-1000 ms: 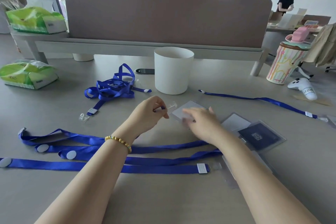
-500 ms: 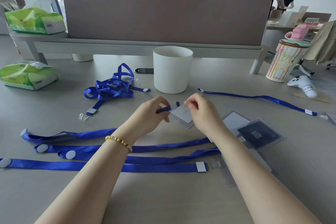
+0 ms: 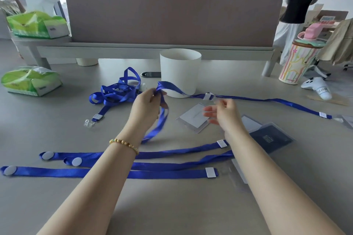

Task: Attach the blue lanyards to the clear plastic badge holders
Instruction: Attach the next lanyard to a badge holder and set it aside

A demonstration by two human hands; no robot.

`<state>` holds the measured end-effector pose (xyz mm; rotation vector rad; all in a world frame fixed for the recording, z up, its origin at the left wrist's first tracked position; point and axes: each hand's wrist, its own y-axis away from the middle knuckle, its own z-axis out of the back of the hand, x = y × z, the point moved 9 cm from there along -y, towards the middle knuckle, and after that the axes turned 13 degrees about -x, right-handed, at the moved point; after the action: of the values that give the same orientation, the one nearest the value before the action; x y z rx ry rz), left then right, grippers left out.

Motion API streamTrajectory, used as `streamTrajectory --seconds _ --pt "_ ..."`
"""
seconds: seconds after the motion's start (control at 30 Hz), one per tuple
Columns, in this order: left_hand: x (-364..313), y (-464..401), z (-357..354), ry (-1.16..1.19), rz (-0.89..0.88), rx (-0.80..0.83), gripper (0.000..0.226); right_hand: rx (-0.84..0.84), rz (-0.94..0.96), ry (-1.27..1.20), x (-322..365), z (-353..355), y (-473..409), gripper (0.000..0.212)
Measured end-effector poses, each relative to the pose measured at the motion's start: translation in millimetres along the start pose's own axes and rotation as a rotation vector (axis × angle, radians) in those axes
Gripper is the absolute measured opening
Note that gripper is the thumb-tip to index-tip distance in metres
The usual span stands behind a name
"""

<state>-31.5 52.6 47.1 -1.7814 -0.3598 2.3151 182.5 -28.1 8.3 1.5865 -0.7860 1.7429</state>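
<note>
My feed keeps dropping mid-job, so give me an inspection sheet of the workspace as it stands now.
Surface: grey desk, with a low shelf and a divider panel at the back.
Job's things: lifted lanyard, its clip end by a clear badge holder; tangled lanyards; three flat lanyards; more holders under the right forearm.
Clutter: white cup, two tissue packs, striped tumbler, white controller, dark phone-like object.
Grips: left hand pinches the lifted lanyard; right hand blurred, over the holder.
Cables: nothing seen.
Surroundings: a person standing at back right.
</note>
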Motion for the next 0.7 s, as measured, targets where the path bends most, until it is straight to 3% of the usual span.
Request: streamTrajectory --seconds 0.13,0.27,0.37,0.53,0.63,0.7 --pt "-15.4 11.2 -20.8 0.527 0.28 0.182 0.033 0.144 -0.031 -0.01 -5.0 -39.1 19.4 0.017" --pt "-47.6 -10.0 -23.5 0.73 0.35 0.212 0.035 0.317 -0.091 -0.016 2.5 -66.0 33.1 0.031" --pt "-60.8 -34.0 -23.2 0.782 0.417 0.18 0.038 0.296 -0.191 -0.06 9.7 -67.1 26.9 0.034" --pt "-71.6 -78.3 -19.4 0.572 0.3 0.162 0.033 0.239 -0.364 -0.314 41.7 -66.8 2.7 0.032" --pt "-81.2 -108.6 -28.2 0.443 0.25 0.15 0.022 0.138 -0.227 -0.328 81.5 -66.5 -35.4 0.029" --pt "-93.9 -136.5 -38.8 0.058 0.029 0.116 0.016 0.058 -0.062 -0.245 110.4 -70.0 -64.4 0.02"
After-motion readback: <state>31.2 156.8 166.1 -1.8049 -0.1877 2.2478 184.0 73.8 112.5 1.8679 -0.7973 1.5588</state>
